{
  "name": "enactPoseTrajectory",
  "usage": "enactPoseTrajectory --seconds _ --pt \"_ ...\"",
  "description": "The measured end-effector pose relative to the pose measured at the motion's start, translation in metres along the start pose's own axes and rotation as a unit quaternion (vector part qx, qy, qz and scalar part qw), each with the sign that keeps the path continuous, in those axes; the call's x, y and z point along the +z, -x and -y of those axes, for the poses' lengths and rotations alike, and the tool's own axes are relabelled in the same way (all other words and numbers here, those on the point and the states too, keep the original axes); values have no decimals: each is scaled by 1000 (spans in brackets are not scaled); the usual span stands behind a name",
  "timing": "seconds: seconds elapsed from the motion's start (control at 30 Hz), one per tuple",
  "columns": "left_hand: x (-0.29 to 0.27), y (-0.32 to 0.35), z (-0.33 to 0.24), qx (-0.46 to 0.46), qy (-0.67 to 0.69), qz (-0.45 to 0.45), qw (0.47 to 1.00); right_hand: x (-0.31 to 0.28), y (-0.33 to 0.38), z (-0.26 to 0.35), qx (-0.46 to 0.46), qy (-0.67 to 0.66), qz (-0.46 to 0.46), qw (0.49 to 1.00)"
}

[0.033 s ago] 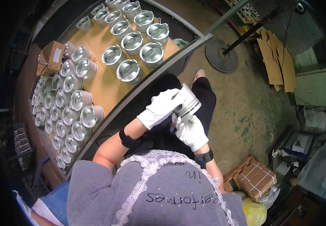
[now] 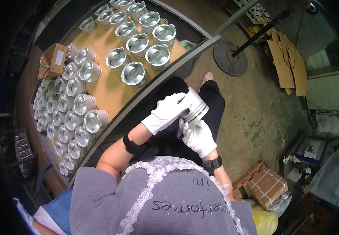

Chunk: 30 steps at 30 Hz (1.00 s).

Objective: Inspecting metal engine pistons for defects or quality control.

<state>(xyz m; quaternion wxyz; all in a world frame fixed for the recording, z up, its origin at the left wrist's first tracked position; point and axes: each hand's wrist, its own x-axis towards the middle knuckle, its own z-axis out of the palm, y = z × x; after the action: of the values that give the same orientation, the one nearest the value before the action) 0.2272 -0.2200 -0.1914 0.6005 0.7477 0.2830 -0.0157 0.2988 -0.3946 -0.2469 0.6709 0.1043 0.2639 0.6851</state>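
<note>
A silvery engine piston [image 2: 197, 105] with grooves round one end is held tilted above my lap. My left hand [image 2: 166, 111], in a white glove, grips its left side with the fingers over the top. From below, my right hand [image 2: 200, 138], gloved too, is closed against the grooved end. A small blue thing [image 2: 179, 136] shows beside the right fingers; whether that hand holds it I cannot tell. At the left, many similar pistons [image 2: 134, 74] stand on a brown cardboard-covered table [image 2: 112, 92], their hollow ends mostly facing up.
A dark metal rail [image 2: 154, 80] edges the table. An open cardboard box [image 2: 53, 60] sits among the pistons. On the floor stand a round fan base [image 2: 230, 58] and strapped cartons [image 2: 267, 186]. Cardboard sheets [image 2: 289, 64] lean at the right. Another person's blue clothing [image 2: 56, 211] shows at lower left.
My left fingers have shifted slightly on the piston, and the piston has turned a little. My right hand is nearly still.
</note>
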Motion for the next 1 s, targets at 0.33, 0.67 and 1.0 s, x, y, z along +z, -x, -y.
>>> enactPoseTrajectory --seconds 0.33,0.67,1.0 --pt "-15 20 4 -28 127 10 991 -4 -3 2 47 58 -25 997" --pt "-28 25 8 15 34 -8 999 -7 -14 4 79 80 -48 993" --pt "-139 92 -14 41 -201 -258 944 -5 -5 11 -28 362 -157 918"
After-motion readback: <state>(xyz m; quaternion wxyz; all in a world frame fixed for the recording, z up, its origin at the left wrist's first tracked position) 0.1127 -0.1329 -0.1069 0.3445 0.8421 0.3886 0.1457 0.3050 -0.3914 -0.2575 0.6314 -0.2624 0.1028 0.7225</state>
